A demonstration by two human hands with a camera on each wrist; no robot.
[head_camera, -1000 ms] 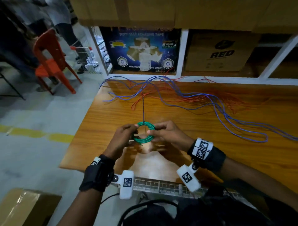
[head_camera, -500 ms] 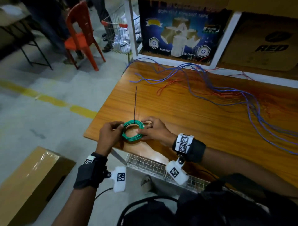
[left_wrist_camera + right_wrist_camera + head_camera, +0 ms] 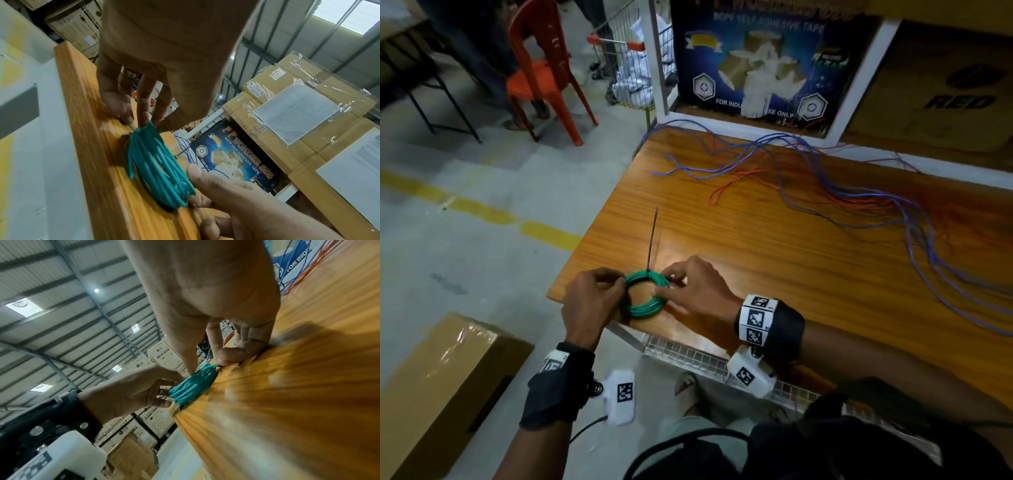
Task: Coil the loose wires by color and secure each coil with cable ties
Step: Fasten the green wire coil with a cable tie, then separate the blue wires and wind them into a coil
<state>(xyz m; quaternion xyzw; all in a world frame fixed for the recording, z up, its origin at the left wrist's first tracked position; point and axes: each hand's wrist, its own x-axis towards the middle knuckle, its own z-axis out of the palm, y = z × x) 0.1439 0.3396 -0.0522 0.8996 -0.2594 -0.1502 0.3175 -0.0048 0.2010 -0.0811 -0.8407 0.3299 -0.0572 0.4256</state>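
A green wire coil (image 3: 645,297) (image 3: 158,170) (image 3: 193,384) lies at the near left corner of the wooden table (image 3: 774,240). My left hand (image 3: 594,294) pinches its left side. Its right side is pinched by my right hand (image 3: 688,287), thumb inside the ring. A black cable tie (image 3: 652,240) is looped round the coil's far edge, its long tail pointing away across the table. Loose blue wires (image 3: 911,219) and red wires (image 3: 739,178) lie spread over the far and right parts of the table.
The table's left edge drops to a concrete floor with a yellow line (image 3: 482,212). A cardboard box (image 3: 438,387) stands on the floor at lower left, an orange chair (image 3: 541,72) beyond. White shelving with boxes (image 3: 756,68) backs the table. A wire mesh shelf (image 3: 688,356) runs under the near edge.
The head view has swung left, so coil and hands now sit by the table's left corner. Both hands keep hold of the green coil, and the tie's tail still points away.
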